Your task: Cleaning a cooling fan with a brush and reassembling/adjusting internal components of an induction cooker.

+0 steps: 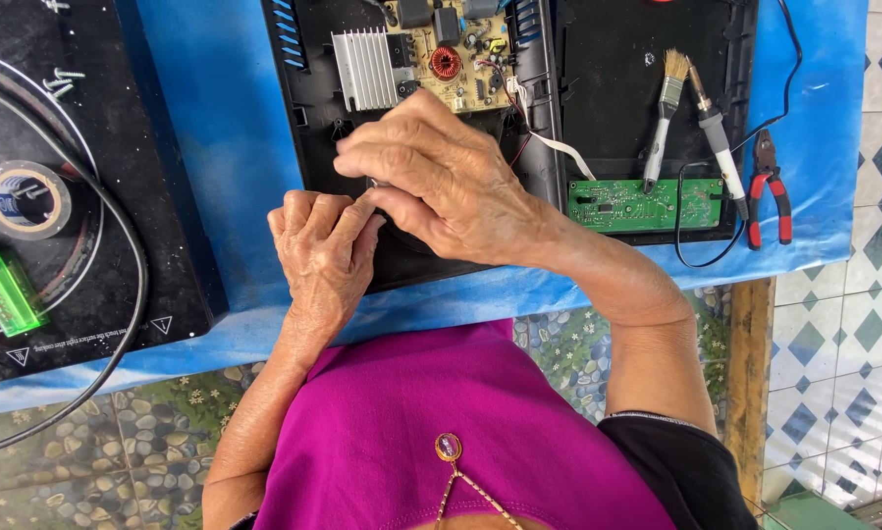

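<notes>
- Black plastic housing (313,88) of an opened induction cooker lies on the blue table cover (225,128), near its front edge.
- Left hand (325,250) rests curled at the housing's front edge, fingertips pinched toward the right hand; what it grips is hidden.
- Right hand (441,177) lies over the housing's middle, fingers bent around a small part I cannot make out.
- Circuit board (460,54) and finned aluminium heatsink (364,67) sit at the housing's rear edge.
- Green control board (647,204), paintbrush (665,113), soldering iron (716,132) lie in the right half; red-handled pliers (770,191) just beside it.
- Glass cooktop (97,265) at the cover's left end carries a tape roll (24,199) and green lighter (4,290).
</notes>
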